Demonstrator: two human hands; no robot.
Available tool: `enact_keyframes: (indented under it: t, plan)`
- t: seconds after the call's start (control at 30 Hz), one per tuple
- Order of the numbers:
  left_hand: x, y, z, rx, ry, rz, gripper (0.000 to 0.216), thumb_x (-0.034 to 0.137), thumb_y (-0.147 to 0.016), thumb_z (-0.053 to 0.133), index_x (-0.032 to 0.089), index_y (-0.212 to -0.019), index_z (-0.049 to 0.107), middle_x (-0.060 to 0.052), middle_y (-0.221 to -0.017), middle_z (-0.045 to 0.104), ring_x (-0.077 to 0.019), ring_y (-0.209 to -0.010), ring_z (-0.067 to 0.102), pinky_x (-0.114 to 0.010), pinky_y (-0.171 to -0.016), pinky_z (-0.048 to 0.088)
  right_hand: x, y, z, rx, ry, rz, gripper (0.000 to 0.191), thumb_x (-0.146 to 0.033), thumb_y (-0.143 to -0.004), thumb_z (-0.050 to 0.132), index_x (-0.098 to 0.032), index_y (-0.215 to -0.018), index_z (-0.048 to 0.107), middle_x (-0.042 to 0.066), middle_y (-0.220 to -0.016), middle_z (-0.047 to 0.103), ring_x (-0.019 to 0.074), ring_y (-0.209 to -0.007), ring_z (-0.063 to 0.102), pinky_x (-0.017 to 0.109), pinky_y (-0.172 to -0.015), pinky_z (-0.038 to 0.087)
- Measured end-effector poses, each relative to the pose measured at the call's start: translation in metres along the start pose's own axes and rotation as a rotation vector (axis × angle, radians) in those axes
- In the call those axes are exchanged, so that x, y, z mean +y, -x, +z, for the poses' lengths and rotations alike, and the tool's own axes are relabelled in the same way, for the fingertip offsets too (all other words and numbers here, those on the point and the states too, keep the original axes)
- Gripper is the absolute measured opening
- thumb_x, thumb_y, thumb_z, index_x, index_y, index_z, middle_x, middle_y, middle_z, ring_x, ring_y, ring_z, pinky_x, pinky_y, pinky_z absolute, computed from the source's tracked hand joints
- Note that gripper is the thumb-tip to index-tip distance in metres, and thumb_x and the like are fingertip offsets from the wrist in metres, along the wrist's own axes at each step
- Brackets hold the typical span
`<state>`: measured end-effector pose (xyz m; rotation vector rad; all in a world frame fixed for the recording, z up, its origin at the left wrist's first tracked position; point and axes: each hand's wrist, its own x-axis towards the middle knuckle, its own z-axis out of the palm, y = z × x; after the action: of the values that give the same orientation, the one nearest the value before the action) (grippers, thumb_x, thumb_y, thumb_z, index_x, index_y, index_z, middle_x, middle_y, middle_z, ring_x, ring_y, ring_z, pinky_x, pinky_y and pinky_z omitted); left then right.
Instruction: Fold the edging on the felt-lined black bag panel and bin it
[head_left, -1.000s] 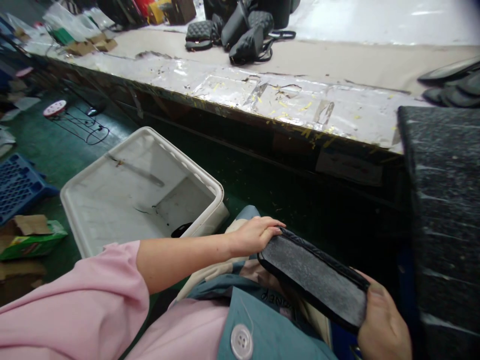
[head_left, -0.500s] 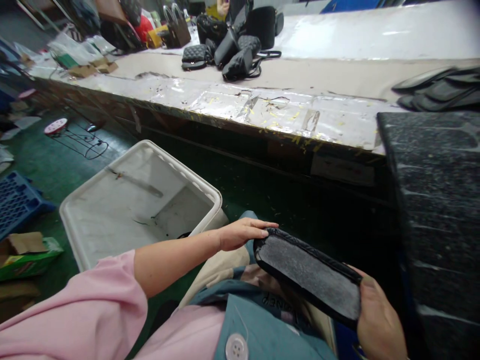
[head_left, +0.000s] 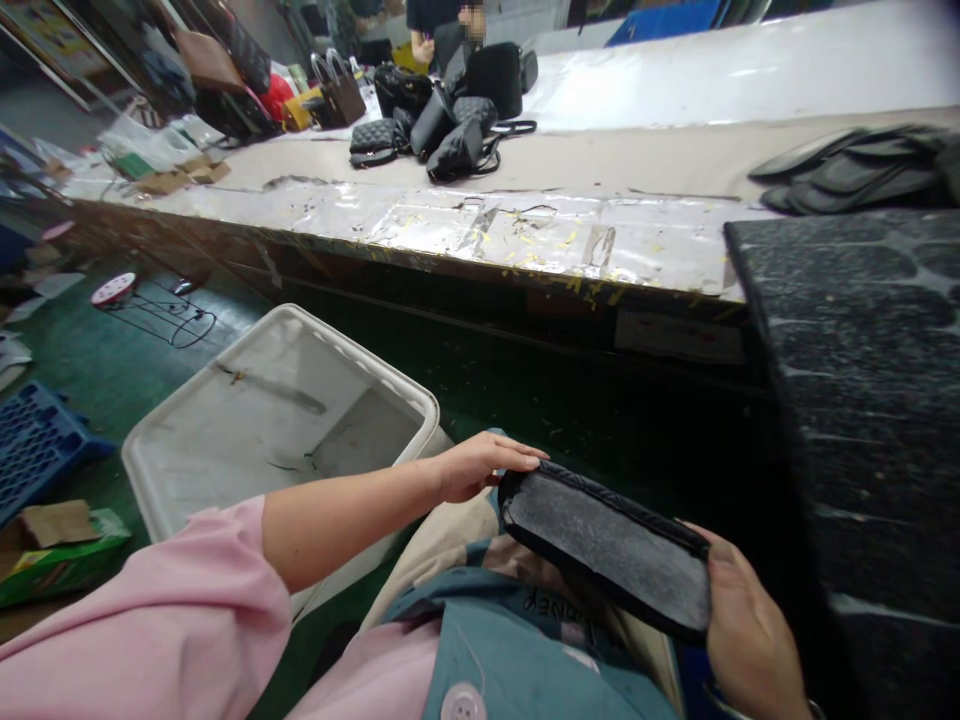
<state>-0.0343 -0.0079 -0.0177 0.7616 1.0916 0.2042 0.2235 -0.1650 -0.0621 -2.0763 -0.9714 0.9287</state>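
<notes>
Over my lap is a black bag part (head_left: pixel 606 545), an oblong piece with a grey, fuzzy-looking panel facing up and a dark raised rim around it. My left hand (head_left: pixel 480 465) holds its left end, with the thumb and fingers at the upper corner. At the opposite end my right hand (head_left: pixel 752 625) grips it, thumb on the near face and fingers partly hidden behind. The piece slants down to the right. Its underside is out of sight.
A large white bin (head_left: pixel 281 400) stands at my left. Beyond it runs a long worktable (head_left: pixel 547 235) bearing several black bags (head_left: pixel 450 120). Dark pieces (head_left: pixel 847 175) lie behind a black speckled surface (head_left: pixel 862 400) on the right. A person (head_left: pixel 442 25) is across the table.
The view has shifted slightly, bringing more of the person across the table into sight. Both hands keep hold of the bag part, which appears slightly farther left.
</notes>
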Motion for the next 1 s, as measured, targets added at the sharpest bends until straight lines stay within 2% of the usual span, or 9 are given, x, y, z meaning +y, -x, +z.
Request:
enact_keyframes:
  t: [0.33,0.47,0.57,0.67,0.73,1.0]
  plan:
    - [0.007,-0.002,0.015,0.092,-0.069,-0.033,0.037,0.017,-0.057,0.063,0.014,-0.092,0.074,-0.005,-0.082,0.067,-0.0159,-0.076,0.055,-0.025,-0.064,0.036,-0.002,0.001,0.001,0.002,-0.033,0.002,0.057,-0.065,-0.085,0.028,-0.022,-0.104,0.061,0.008,-0.105,0.064,0.0288,-0.102,0.057,0.042,-0.09,0.04]
    - [0.002,-0.001,0.021,0.147,-0.03,0.026,0.036,0.015,-0.06,0.063,0.011,-0.094,0.073,-0.005,-0.074,0.067,-0.0132,-0.065,0.053,-0.024,-0.06,0.035,-0.005,0.0,0.002,0.046,-0.007,0.005,0.057,-0.064,-0.084,0.029,-0.021,-0.103,0.062,0.008,-0.1,0.065,0.0283,-0.096,0.059,0.04,-0.084,0.042]
    - [-0.006,0.002,0.02,0.115,0.055,0.07,0.035,0.019,-0.064,0.07,0.011,-0.098,0.072,-0.007,-0.086,0.069,-0.0157,-0.075,0.057,-0.026,-0.07,0.04,-0.004,0.0,0.002,0.045,0.0,0.014,0.058,-0.064,-0.084,0.028,-0.021,-0.103,0.062,0.008,-0.099,0.065,0.0288,-0.096,0.059,0.04,-0.084,0.042]
    - [-0.014,0.003,0.013,0.011,0.286,0.044,0.039,0.033,-0.069,0.073,0.013,-0.103,0.07,-0.01,-0.11,0.066,-0.0212,-0.098,0.058,-0.03,-0.086,0.042,-0.001,-0.001,0.002,0.012,-0.029,0.007,0.058,-0.065,-0.084,0.029,-0.022,-0.104,0.062,0.007,-0.102,0.065,0.0287,-0.1,0.058,0.04,-0.088,0.041]
    - [-0.017,0.002,0.007,-0.027,0.345,0.027,0.042,0.038,-0.069,0.072,0.015,-0.104,0.069,-0.011,-0.117,0.063,-0.0231,-0.105,0.056,-0.032,-0.091,0.041,-0.002,-0.001,0.002,-0.001,-0.055,0.002,0.059,-0.066,-0.083,0.029,-0.022,-0.106,0.061,0.008,-0.103,0.065,0.0284,-0.102,0.058,0.039,-0.089,0.041]
    - [-0.012,-0.002,0.002,-0.018,0.091,0.085,0.046,0.033,-0.065,0.078,0.013,-0.105,0.069,-0.012,-0.107,0.067,-0.0227,-0.098,0.059,-0.032,-0.088,0.041,-0.009,0.001,0.005,0.065,-0.044,0.001,0.059,-0.063,-0.083,0.029,-0.019,-0.101,0.063,0.008,-0.098,0.066,0.0276,-0.095,0.059,0.036,-0.081,0.043]
